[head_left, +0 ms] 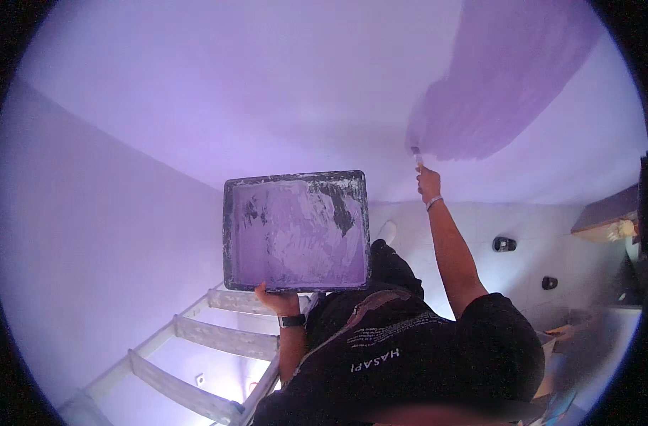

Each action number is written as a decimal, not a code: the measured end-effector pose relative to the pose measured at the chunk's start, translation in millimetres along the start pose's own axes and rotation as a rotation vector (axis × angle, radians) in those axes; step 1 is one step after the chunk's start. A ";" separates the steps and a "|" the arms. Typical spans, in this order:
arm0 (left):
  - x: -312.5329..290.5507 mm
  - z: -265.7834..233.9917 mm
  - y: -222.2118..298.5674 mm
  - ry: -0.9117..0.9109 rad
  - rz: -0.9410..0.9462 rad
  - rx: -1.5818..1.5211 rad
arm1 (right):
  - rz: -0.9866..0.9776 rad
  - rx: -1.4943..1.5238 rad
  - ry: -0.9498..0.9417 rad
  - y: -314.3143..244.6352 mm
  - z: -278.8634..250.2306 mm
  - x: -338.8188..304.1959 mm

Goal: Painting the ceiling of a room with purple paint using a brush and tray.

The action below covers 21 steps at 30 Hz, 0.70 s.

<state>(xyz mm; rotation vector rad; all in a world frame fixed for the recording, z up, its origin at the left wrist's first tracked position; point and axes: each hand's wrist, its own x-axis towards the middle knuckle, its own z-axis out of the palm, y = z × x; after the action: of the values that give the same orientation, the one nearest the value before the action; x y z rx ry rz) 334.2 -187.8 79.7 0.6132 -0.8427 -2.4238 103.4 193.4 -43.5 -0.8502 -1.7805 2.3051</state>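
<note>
My left hand grips the near edge of a black paint tray, its thumb over the rim. Purple paint coats the tray's inside, with dark bare patches near its far right. Stretched out to the right, my right hand is closed round the handle of a small paintbrush. The brush's bristles touch the wall at the lower left end of a darker purple painted patch. Around that patch the wall is paler.
A paint-marked ladder stands at the lower left, beside my left arm. Two small dark objects, one of them a black item, lie on the floor to the right. A brown wooden piece is at the far right.
</note>
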 end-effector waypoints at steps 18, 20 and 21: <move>25.3 -46.2 40.7 -0.043 -0.009 -0.050 | -0.038 -0.008 -0.044 -15.0 38.4 -59.3; 24.9 -45.5 44.4 -0.048 -0.030 -0.073 | 0.070 0.041 -0.102 -11.0 40.1 -54.6; 24.4 -44.2 45.4 -0.055 -0.044 -0.096 | -0.106 -0.024 -0.075 -28.9 43.3 -49.7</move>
<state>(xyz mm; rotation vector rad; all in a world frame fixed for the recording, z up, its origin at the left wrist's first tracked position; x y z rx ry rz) 353.7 -252.5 72.5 0.5370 -0.7368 -2.5147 116.8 144.7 7.8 -0.6644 -1.8385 2.2817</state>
